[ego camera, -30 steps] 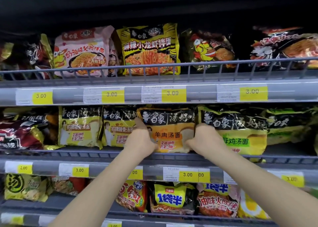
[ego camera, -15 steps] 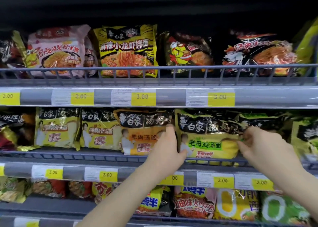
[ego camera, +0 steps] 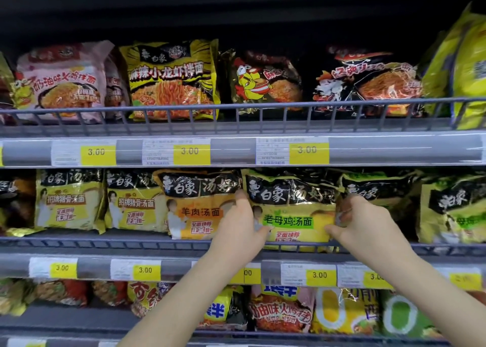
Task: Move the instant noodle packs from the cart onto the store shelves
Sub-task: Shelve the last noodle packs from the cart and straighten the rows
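A yellow noodle pack with a green label [ego camera: 292, 210] stands upright on the middle shelf [ego camera: 110, 244], behind its wire rail. My left hand [ego camera: 240, 228] grips the pack's left edge, and my right hand [ego camera: 365, 223] grips its right edge. An orange-labelled noodle pack [ego camera: 197, 204] stands just left of it, touching my left hand. Several more yellow packs line the same shelf on both sides. The cart is out of view.
The top shelf [ego camera: 394, 149] holds pink, yellow and black noodle packs behind a wire rail. The lower shelf [ego camera: 79, 320] holds mixed packs. Yellow 3.00 price tags run along each shelf edge. A large yellow bag [ego camera: 462, 65] leans at the top right.
Both hands moved from the orange-labelled pack to the green-labelled pack on its right, and now hold its two edges. The view shifted right.
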A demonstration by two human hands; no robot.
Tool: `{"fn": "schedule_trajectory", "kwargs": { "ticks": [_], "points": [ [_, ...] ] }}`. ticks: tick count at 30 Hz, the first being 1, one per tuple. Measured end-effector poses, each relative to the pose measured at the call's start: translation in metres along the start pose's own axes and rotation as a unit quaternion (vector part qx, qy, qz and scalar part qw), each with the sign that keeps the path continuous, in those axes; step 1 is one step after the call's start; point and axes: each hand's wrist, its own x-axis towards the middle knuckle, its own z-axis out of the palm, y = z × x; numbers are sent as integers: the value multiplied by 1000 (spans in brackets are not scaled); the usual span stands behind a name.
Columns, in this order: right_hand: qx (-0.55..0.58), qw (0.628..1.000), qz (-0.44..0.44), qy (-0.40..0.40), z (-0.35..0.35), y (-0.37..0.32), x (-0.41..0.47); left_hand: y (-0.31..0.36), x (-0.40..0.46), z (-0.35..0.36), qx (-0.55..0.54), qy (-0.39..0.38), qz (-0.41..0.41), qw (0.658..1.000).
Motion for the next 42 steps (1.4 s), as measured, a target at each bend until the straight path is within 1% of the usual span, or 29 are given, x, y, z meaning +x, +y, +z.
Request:
{"fn": "schedule_trajectory", "kwargs": {
  "ticks": [6, 11, 14, 16, 19, 21, 23, 25, 28, 31, 34, 37, 39, 42],
  "points": [
    [20, 998, -5, -60, -1, 2, 5, 14, 4, 2, 44, 8, -34, 998],
    [18, 999, -14, -42, 5, -1, 13, 16, 11, 13, 61, 21, -52, 997],
    [29, 998, -19, -52, 3, 3, 13, 18, 11, 16, 68, 20, -58, 996],
    [38, 998, -25, -54, -3, 9, 8, 23, 8, 12, 97, 15, -62, 993],
    [62, 997, -40, -28, -19, 27, -3, 41, -2, 4, 145, 45, -43, 988],
    [55, 998, -44, 5, -33, 46, -12, 61, -13, 7, 157, 66, 11, 985],
    [29, 997, -47, 55, -48, 67, -18, 82, -19, 20, 140, 54, 87, 985],
    [8, 995, -26, 100, -64, 90, -22, 102, -18, 43, 79, 14, 139, 987],
    [-24, 989, 31, 141, -83, 127, -18, 130, -11, 83, -1, -63, 166, 984],
    [-33, 986, 55, 153, -96, 161, -8, 155, -3, 115, -41, -107, 171, 979],
    [-25, 987, 66, 142, -101, 182, 3, 176, 7, 137, -79, -123, 140, 979],
    [15, 991, 79, 106, -102, 189, 13, 190, 12, 156, -115, -116, 118, 979],
    [38, 993, 84, 78, -103, 191, 18, 197, 13, 164, -120, -100, 105, 982],
    [47, 995, 74, 49, -103, 190, 23, 203, 17, 170, -112, -47, 103, 987]
  ]
}}
